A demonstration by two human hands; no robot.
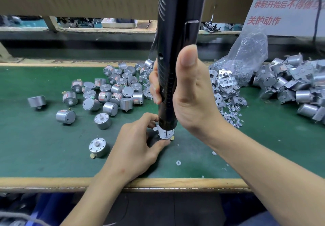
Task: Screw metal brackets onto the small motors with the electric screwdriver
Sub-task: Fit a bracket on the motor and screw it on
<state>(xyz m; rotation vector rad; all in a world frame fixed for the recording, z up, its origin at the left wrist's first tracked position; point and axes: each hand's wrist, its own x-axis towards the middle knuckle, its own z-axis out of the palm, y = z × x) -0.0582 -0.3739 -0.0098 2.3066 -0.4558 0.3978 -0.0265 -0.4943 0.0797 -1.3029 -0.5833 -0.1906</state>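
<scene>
While right hand (191,92) grips screwdriver (175,23) above motor (164,136) (left hand (137,143) pinches it, 1 bracket (155,129) atop), tilt risks cam-out.

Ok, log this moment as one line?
step: screwdriver tip on bracket | right hand: grips screwdriver, upright | left hand: holds motor on mat

Noted black electric screwdriver (175,50) upright, bit down on silver bracket (162,133) seated atop a motor (172,138), mostly hidden, apparently on end. Logged loose motors (114,88) heaped behind left, spare brackets (224,82) and screws (232,116) right
</scene>
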